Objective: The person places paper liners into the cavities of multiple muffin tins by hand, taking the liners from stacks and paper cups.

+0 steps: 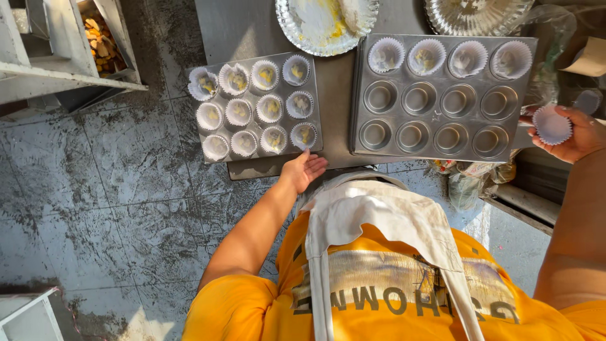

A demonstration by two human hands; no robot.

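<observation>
Overhead, the person's right hand (577, 134) was cupped, palm up, around a single white paper cupcake liner (552, 124), its fingers curled under the pleated cup and closed on it. Just inboard of that grip lay the larger muffin tray (442, 151), a grey metal tin whose far row held four liners, some with a dab of yellow batter, while the two rows nearer the hand stood bare. The left hand (304, 169) rested with fingers spread and loose, gripping nothing, its fingertips touching the near edge of the smaller muffin tray (314, 101). Beyond those fingertips every cup of that tray carried a white liner, most with yellow batter inside. Between the two hands ran the grey metal table (334, 82), and past both trays sat a foil plate (326, 25) smeared with white and yellow. Below the hands hung a pale apron (379, 215) over an orange shirt (252, 309).
</observation>
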